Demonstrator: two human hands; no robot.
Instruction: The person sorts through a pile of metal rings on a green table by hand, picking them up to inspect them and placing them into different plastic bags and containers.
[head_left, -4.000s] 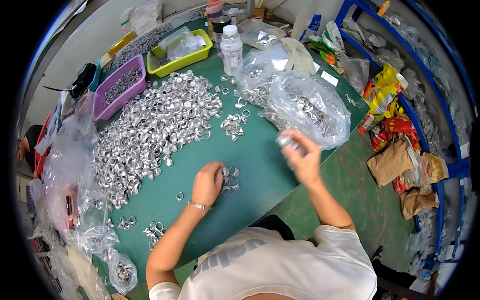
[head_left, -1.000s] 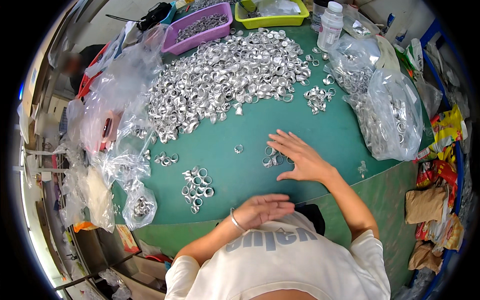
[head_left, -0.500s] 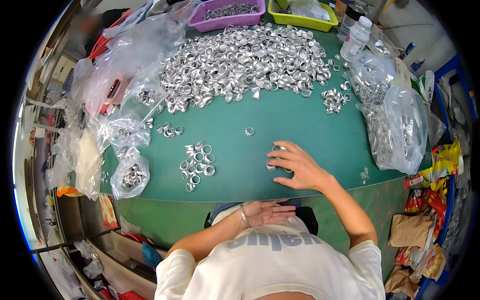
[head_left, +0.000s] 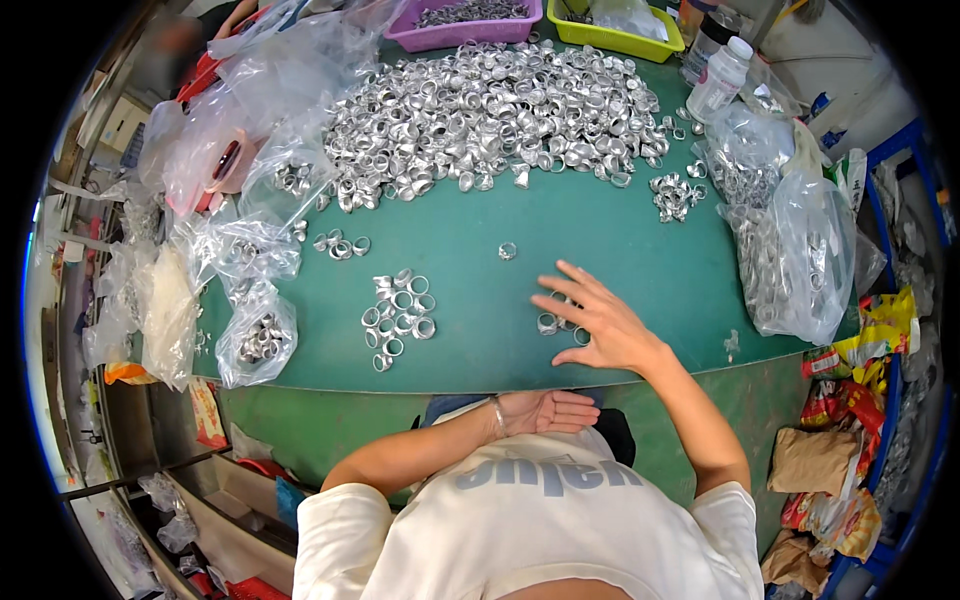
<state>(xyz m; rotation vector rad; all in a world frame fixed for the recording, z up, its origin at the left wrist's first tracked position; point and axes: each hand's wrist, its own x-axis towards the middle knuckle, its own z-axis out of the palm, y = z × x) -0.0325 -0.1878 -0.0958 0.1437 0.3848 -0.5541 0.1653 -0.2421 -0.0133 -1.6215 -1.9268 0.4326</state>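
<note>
My right hand (head_left: 612, 328) hovers at the table's near edge with its fingers spread, over a few silver rings (head_left: 549, 323) that show partly between and under them. Below the edge, in front of my body, my left hand (head_left: 550, 411) lies palm up, fingers stretched out and nothing in it. A single ring (head_left: 507, 251) sits alone beyond my right hand. Left of the middle is a small cluster of rings (head_left: 400, 310), with a few more rings (head_left: 341, 244) behind it. A large heap of silver rings (head_left: 480, 120) covers the far part of the green table (head_left: 470, 350).
A purple basket (head_left: 465, 36) and a yellow-green tray (head_left: 628, 36) stand behind the heap, beside a white bottle (head_left: 720, 80). Bags of rings (head_left: 800, 260) lie at right, more plastic bags (head_left: 262, 340) at left. A small ring pile (head_left: 677, 197) is at back right. A person's arm (head_left: 236, 18) shows far left.
My right hand's fingers have spread wider and lifted a little off the rings under them. My left hand has turned slightly, still palm up. The view has shifted a little.
</note>
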